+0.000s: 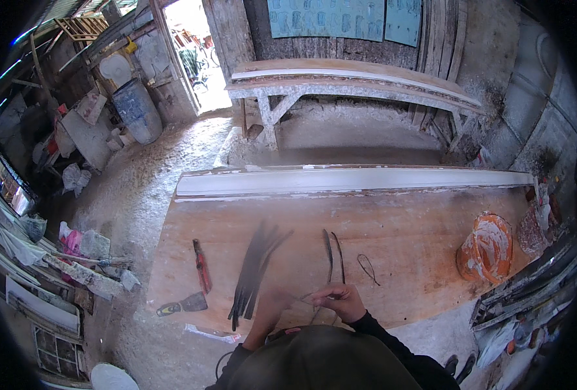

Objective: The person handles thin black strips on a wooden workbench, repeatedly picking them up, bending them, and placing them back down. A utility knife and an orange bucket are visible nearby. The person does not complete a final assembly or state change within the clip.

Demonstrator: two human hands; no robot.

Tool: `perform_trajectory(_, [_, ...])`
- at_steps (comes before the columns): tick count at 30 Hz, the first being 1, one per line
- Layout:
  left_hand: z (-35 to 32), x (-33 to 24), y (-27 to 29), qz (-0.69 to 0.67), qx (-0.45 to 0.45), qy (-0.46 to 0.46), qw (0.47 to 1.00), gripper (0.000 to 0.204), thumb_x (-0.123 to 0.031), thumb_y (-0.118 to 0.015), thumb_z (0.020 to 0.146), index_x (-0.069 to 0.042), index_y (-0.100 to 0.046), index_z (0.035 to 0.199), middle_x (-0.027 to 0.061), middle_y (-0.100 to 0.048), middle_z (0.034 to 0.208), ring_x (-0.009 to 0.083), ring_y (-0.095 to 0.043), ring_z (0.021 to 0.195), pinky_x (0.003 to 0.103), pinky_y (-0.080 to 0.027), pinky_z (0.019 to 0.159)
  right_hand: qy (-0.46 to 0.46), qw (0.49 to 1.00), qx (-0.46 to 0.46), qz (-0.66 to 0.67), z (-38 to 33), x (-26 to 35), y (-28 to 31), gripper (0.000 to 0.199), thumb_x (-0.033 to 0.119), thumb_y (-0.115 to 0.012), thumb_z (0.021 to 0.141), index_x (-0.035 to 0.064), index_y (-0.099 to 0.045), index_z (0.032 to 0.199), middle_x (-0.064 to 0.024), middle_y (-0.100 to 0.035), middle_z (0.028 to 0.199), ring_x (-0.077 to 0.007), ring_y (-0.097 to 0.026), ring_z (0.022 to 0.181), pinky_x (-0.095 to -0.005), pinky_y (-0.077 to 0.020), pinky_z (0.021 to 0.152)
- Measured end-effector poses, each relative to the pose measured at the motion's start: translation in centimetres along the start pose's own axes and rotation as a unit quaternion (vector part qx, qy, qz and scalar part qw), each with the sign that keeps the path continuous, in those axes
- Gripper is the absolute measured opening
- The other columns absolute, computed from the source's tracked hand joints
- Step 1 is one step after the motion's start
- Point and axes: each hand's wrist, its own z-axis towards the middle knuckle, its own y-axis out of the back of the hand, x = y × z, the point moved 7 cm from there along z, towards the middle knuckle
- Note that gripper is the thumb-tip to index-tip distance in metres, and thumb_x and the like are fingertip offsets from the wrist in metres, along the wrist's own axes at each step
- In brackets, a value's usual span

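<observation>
Near the front edge of the wooden tabletop, my right hand (342, 302) pinches a thin strip (306, 299), whose material I cannot make out. My left hand (270, 311) is close beside it, its fingers smeared by motion. A bundle of dark, thin strips (256, 270) lies left of centre, just beyond my left hand. Two separate black strips (328, 250) rest on the board ahead of my right hand, and a small thin loop (366, 268) lies to their right. Further left are a red-handled tool (201, 265) and a putty knife (186, 304).
A long white moulding (353, 181) runs along the table's far edge. An orange, plaster-smeared bucket (487, 248) stands on the right of the board (418, 260). Beyond is a bench (360, 75) bearing another long white piece. A blue barrel (137, 110) stands near the doorway.
</observation>
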Motion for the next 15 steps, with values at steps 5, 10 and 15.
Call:
perform_trajectory(5, [-1.4, -1.5, -1.8, 0.036, 0.101, -0.006, 0.994, 0.010, 0.000, -0.059, 0.075, -0.003, -0.059, 0.085, 0.0031, -0.058, 0.082, 0.0103, -0.056, 0.075, 0.024, -0.045, 0.070, 0.035, 0.940, -0.054, -0.334, 0.5, 1.9, 0.7, 0.027, 0.008, -0.064, 0.073, 0.0071, -0.059, 0.100, -0.0084, -0.058, 0.067, -0.0198, -0.058, 0.062, -0.0290, -0.0441, 0.056])
perform_trajectory(10, [-3.0, -1.3, -4.7, 0.067, 0.202, 0.101, 0.972, 0.010, -0.003, -0.063, 0.076, -0.002, -0.058, 0.084, 0.0028, -0.056, 0.085, 0.0105, -0.055, 0.078, 0.023, -0.044, 0.069, 0.050, 0.913, -0.087, -0.396, 0.6, 0.3, 1.2, 0.021, 0.005, -0.063, 0.070, 0.0061, -0.057, 0.090, -0.0072, -0.050, 0.060, -0.0222, -0.052, 0.054, -0.0274, -0.0427, 0.054])
perform_trajectory(15, [-3.0, -2.4, -4.2, 0.080, 0.173, 0.014, 0.982, 0.010, -0.005, -0.062, 0.077, -0.002, -0.056, 0.086, 0.0035, -0.056, 0.083, 0.0109, -0.055, 0.077, 0.023, -0.044, 0.068, 0.031, 0.950, -0.123, -0.284, 0.7, 0.2, 3.0, 0.024, 0.002, -0.063, 0.073, 0.0047, -0.058, 0.096, -0.0033, -0.054, 0.069, -0.0127, -0.055, 0.063, -0.0261, -0.0455, 0.061])
